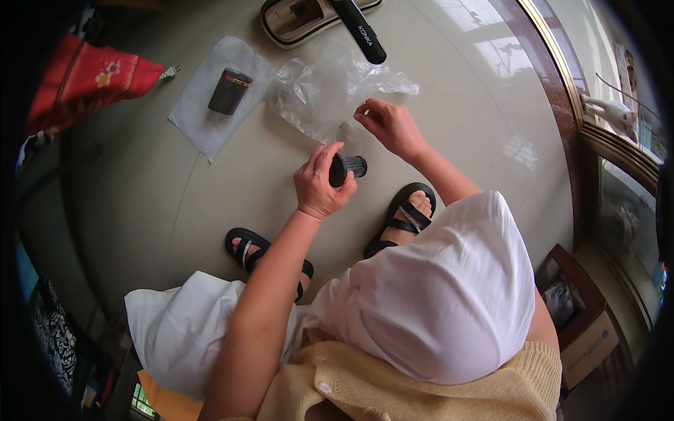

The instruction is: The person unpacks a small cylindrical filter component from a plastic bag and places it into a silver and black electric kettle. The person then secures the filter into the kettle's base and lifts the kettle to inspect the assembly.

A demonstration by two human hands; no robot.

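Observation:
My left hand (317,184) is closed around a small dark filter (357,165) with a round black rim and a ribbed, narrower body, held on its side above the floor. To its upper right, my right hand (394,128) has thumb and fingers pinched together at the edge of a crumpled clear plastic bag (305,95). What is in the pinch, if anything, is too small to make out. A dark translucent cup (230,92) with a gold-coloured band rests on a white sheet (193,109) at the left.
Beyond the bag lies a gold and black handheld vacuum cleaner (288,28), its black handle (361,35) pointing toward me. Red flowered cloth (105,74) and a white plug (168,72) are at the left. A glass-paned door frame (572,105) borders the right. My sandalled feet (414,210) stand below my hands.

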